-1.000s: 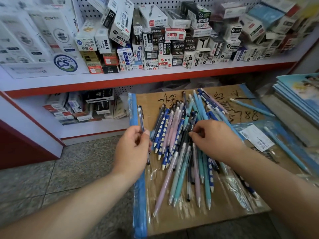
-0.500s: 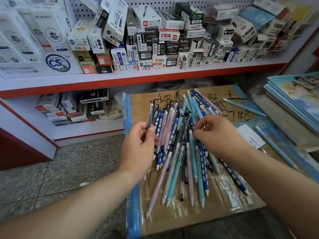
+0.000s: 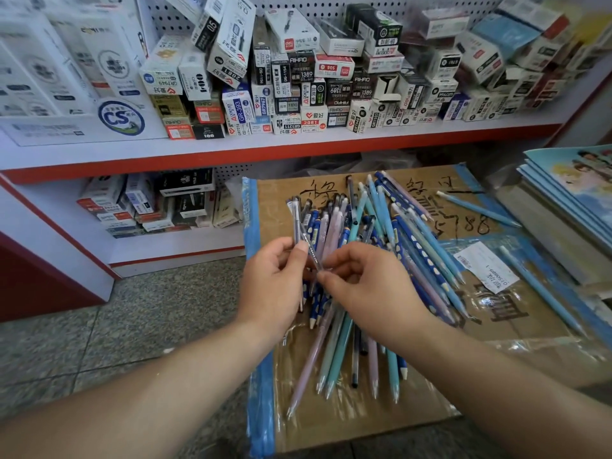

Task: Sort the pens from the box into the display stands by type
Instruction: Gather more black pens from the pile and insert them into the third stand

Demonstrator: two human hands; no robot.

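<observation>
Right hand [image 3: 367, 293] is coming off the heap of pastel plastic pens [image 3: 414, 246], meeting the left hand [image 3: 275, 286].
Both are pinching slim grey translucent pens [image 3: 297, 220], fingers curled.

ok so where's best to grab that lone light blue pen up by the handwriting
Pinch the light blue pen at mid-barrel, from above. It lies flat on the cardboard, clear of the pile, so both long sides are free; the right hand is nearer.

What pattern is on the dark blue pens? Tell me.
Dark blue pens: white teardrop spots, head view.
</observation>
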